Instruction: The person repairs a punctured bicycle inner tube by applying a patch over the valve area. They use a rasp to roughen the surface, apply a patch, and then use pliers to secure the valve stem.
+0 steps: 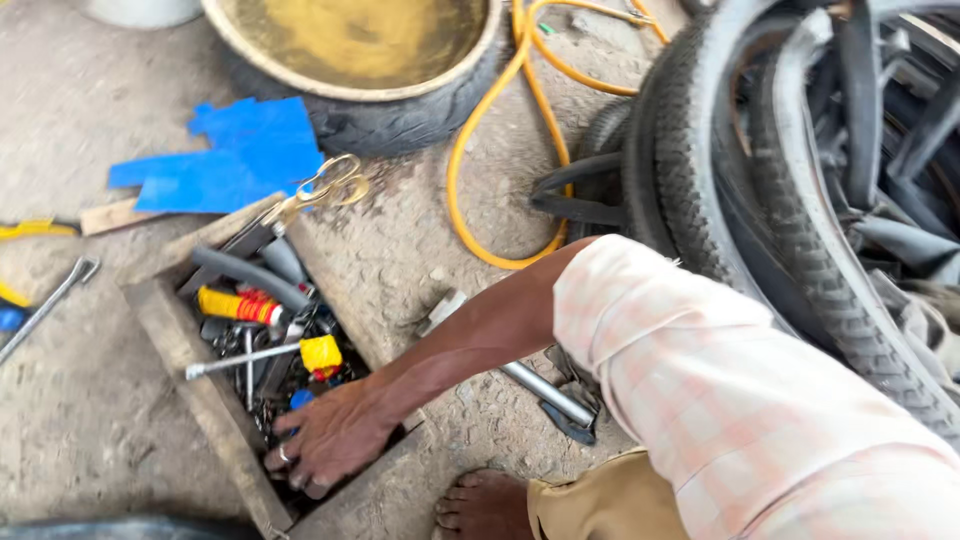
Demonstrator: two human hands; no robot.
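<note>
My right hand (pixel 330 438) reaches down into the near corner of a shallow wooden box (pixel 165 330) on the ground. Its fingers are spread, with the tips among small dark metal parts; nothing shows in its grasp, and a ring sits on one finger. Just beyond the hand lie a small yellow block (pixel 321 352), a thin metal rod (pixel 235 362), a yellow tube with a red band (pixel 238 305) and a grey hose piece (pixel 245 272). Gold-handled scissors (pixel 325 187) rest on the box's far corner. My left hand is out of view.
A blue plastic sheet (pixel 245 155) lies behind the box. A basin of muddy water (pixel 355 40) sits in a tyre. A yellow hose (pixel 505 150) loops across the dirt. Stacked tyres (pixel 730 190) fill the right. A metal pipe (pixel 548 392) and my bare foot (pixel 485 505) are close by.
</note>
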